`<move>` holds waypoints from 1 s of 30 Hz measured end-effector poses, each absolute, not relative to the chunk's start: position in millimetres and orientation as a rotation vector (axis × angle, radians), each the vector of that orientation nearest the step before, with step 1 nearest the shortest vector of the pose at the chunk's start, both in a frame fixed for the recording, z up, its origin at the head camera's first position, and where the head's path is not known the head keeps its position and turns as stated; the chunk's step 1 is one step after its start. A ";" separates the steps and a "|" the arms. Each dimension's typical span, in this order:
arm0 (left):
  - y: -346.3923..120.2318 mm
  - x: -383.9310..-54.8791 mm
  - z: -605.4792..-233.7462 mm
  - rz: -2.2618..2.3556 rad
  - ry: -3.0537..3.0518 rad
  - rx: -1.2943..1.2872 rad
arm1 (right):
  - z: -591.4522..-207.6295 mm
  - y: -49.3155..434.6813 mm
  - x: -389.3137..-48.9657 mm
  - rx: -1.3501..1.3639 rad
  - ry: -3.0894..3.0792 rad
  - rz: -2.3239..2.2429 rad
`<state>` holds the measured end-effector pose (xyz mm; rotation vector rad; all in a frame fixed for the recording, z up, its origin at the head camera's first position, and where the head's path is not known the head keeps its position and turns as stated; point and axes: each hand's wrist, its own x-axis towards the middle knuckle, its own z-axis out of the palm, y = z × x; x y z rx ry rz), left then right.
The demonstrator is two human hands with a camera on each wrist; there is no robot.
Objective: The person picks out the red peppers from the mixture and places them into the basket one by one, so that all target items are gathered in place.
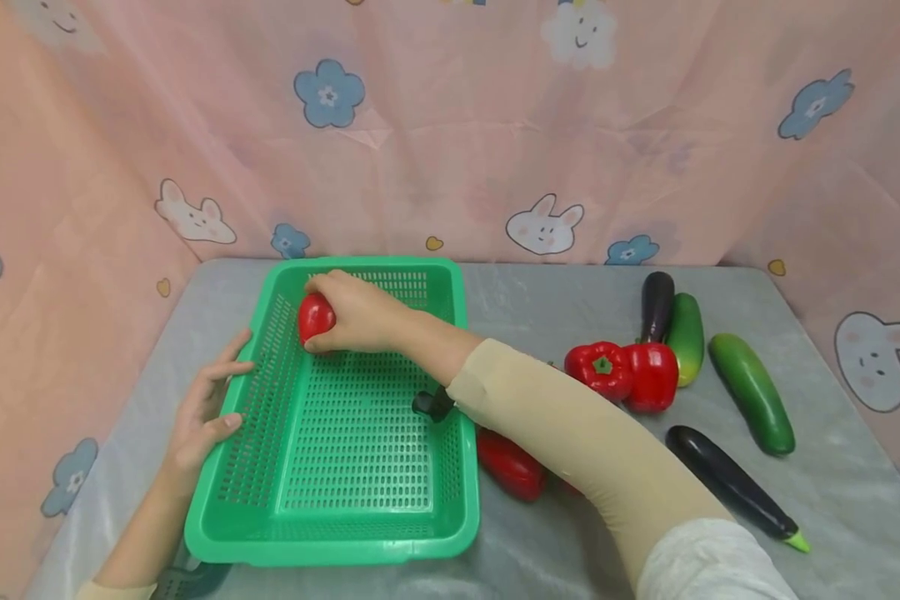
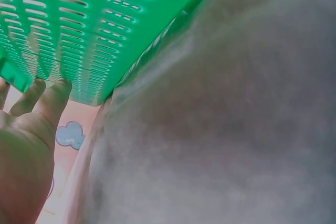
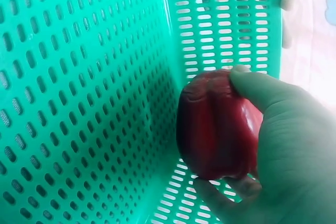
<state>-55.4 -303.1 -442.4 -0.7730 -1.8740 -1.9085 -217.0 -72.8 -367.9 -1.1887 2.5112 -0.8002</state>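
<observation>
A red bell pepper is gripped between the thumb and fingers of my right hand, inside the far left part of a green perforated basket. In the right wrist view the pepper is close to the basket's slotted wall. My left hand is at the outside of the basket's left wall, its fingers extended toward the rim. From the left wrist view, the fingertips rest against the slotted side. No other vegetable shows in the basket.
Right of the basket lie two red bell peppers, an eggplant and a green cucumber-like vegetable. Further right are another green one and a second eggplant. Another red pepper lies by the basket, partly under my right sleeve.
</observation>
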 end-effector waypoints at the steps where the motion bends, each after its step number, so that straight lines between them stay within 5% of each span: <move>1: -303.7 -55.5 -442.0 -1.908 -1.875 -0.776 | -367.8 -73.1 -217.0 -1.192 2.508 -0.800; 30: -303.9 -55.0 -442.8 -1.893 -1.880 -0.785 | -368.2 -72.2 -217.3 -1.192 2.458 -0.733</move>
